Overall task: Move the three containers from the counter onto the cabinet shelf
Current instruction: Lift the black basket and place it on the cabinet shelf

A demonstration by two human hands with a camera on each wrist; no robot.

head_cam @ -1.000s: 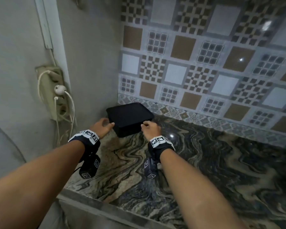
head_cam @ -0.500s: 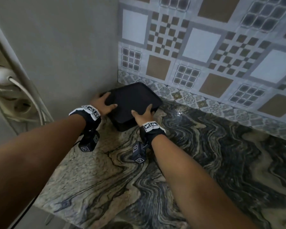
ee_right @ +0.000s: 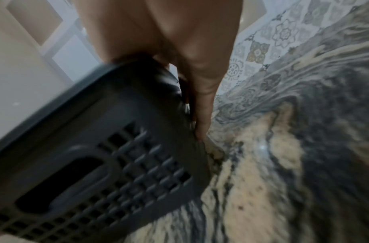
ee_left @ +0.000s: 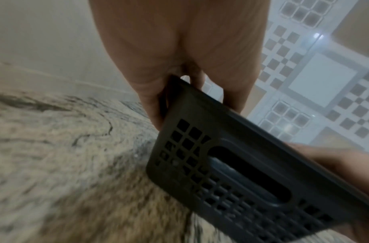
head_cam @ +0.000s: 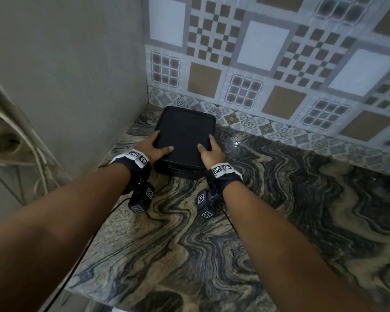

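Gripping: left hand (head_cam: 152,147) and right hand (head_cam: 210,151) fingers clamp the black container (head_cam: 185,134).
Risk: smooth lid, it may slip onto the table (head_cam: 279,199).

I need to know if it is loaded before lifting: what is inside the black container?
Cannot tell. The black container is covered by a flat top, and both wrist views show only darkness through its lattice side and handle slot.

Home kitchen corner; swirled marble counter (head_cam: 279,199), patterned tile backsplash (head_cam: 279,64); plain wall (head_cam: 77,64), plugged-in cables (head_cam: 20,136)

container (head_cam: 186,131) in counter (head_cam: 257,210) corner, between hands
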